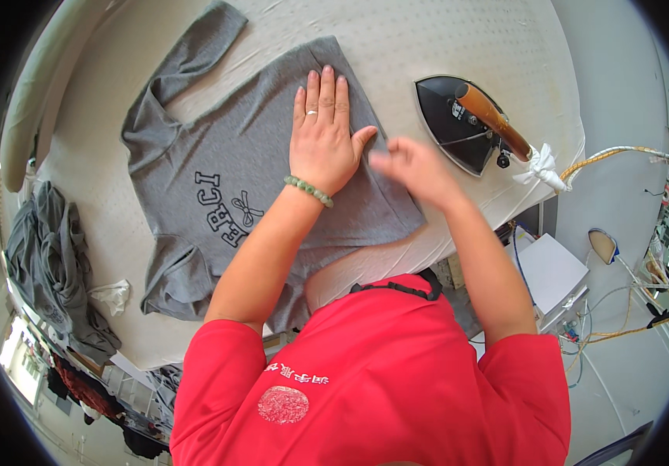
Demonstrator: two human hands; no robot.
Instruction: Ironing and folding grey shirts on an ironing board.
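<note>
Well, from my feed the biggest thing is one padded white ironing table, filling most of the view. On it I count one grey long-sleeved shirt, spread flat at the table's middle with dark printed lettering facing up, one sleeve running toward the far left corner and the other bunched near the near edge. One heap of grey garments lies at the table's left edge, well apart from the spread shirt. One dark iron with a brown handle sits soleplate-down on the table, right of the shirt, its cord wrapped in white cloth trailing off the right side. One small white box stands below the table on the right. I see two hands. My left hand lies wide and flat, fingers together, pressing on the shirt's body; one green bead bracelet circles its wrist. My right hand is motion-blurred over the shirt's right edge, just beside the left thumb; I cannot tell how far it is spread.
</note>
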